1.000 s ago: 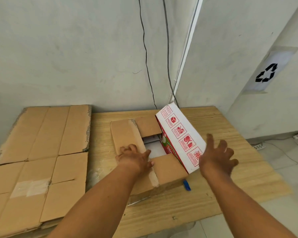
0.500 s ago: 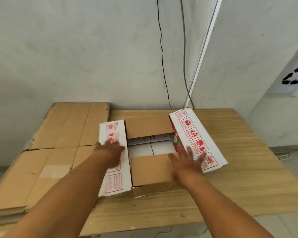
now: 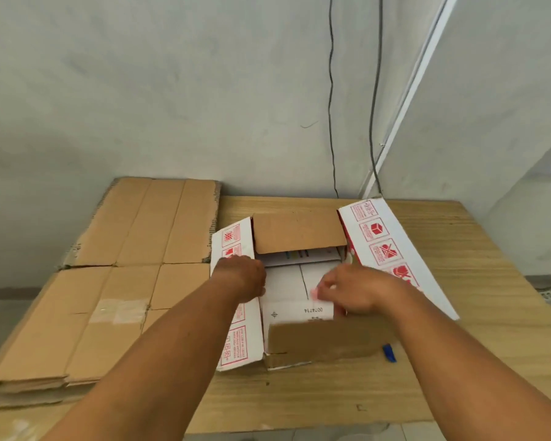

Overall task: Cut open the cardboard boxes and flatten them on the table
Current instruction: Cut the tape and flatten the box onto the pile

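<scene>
I see the box (image 3: 285, 283) in the middle of the frame, standing on the wooden table (image 3: 465, 281) with its top open and all four flaps turned out. The left flap (image 3: 237, 345), white with red handling symbols, lies spread out to the left. The right flap (image 3: 385, 246), printed the same way, slants up and away to the right. The plain brown far flap (image 3: 296, 230) leans partly over the opening, and the brown near flap (image 3: 325, 342) hangs down toward the bottom of the frame.

Inside the box I can make out white bottom panels with a seam down the middle, plus a thin band of colour print under the far flap.

My left grip (image 3: 240, 276) sits on the inner edge of the left flap, with the fingers going over the box wall and out of sight, so I cannot tell whether it is clasping anything. My right grip (image 3: 355, 291) is at the fold of the near flap with bent fingers. It is blurred, and I cannot tell if it is pinching the cardboard or only touching it.

A small blue thing (image 3: 389, 353) lies on the table just beside the box's lower right corner. A stack of flattened cardboard (image 3: 109, 281) fills the left of the frame, touching the left flap.
</scene>
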`<state>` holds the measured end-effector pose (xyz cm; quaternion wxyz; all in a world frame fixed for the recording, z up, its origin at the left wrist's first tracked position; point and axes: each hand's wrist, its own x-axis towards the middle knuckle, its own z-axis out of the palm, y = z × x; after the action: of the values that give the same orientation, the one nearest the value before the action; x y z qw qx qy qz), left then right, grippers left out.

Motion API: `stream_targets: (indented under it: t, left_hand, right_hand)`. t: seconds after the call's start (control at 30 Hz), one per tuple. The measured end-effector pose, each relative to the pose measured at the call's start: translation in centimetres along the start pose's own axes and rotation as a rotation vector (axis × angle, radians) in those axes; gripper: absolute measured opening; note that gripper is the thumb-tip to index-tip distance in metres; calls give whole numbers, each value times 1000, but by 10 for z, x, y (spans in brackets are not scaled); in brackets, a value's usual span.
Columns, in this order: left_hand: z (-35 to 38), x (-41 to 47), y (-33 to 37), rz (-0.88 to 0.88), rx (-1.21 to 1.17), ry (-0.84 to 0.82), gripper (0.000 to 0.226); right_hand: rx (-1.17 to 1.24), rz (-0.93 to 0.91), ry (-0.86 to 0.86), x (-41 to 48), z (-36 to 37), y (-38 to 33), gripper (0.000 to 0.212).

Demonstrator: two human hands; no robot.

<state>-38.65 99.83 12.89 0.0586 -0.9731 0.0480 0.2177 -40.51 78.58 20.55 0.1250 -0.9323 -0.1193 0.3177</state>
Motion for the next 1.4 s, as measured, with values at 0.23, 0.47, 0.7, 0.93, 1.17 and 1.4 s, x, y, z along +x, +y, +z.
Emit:
stream_targets:
  t: [0.23, 0.47, 0.7, 0.93, 1.17, 1.4]
  left_hand:
    - [-17, 39, 54, 179, 217, 37, 33]
    - [0, 72, 73, -38, -334, 209, 91]
    - [-56, 141, 39, -89, -116, 451, 85]
    - [-41, 178, -2, 8, -153, 32, 78]
    - [-7, 117, -20, -381, -246, 207, 100]
    - [7, 31, -25, -845, -818, 195, 84]
  right_hand:
    - [-270, 18, -293, 15, 90, 33, 51]
    - [-234, 2, -271, 27, 91, 43, 49]
    - [-193, 49, -221, 30, 96, 47, 48]
    - [-204, 45, -192, 32, 97, 49, 48]
    - [-210, -15, -239, 35, 89, 47, 47]
    - [-213, -119, -212, 31, 87, 54, 45]
